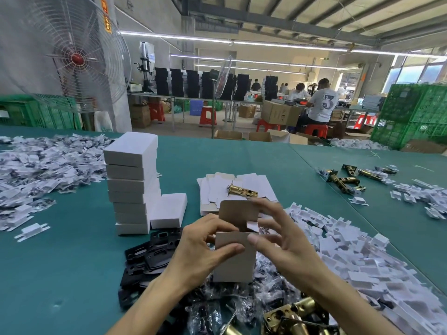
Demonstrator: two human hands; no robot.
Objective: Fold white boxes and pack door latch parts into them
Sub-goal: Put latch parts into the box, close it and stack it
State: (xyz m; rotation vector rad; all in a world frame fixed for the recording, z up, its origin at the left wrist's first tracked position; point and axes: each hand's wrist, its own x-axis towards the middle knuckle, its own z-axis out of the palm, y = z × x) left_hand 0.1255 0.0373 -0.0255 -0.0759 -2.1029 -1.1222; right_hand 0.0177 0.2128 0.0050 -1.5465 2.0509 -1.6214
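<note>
— Anything readable?
— A large "3" on the back of a seated person's white T-shirt (324,102), far beyond the held box (233,259), off to its right.
— And the orange sign (106,18) far up-left?
— Yellow characters, too small to read.

The person's left hand (200,247) and right hand (283,240) are showing bare, with nothing covering palms, fingers or wrists. The left forearm (145,308) and the right forearm (350,303) are also showing bare, right down to the lower edge of the view. The arms are appearing slim and smooth. The fingers are looking long and slender, with creases showing at the knuckles. The nails are showing trimmed short and rounded, most plainly the right thumbnail (253,238).
</note>
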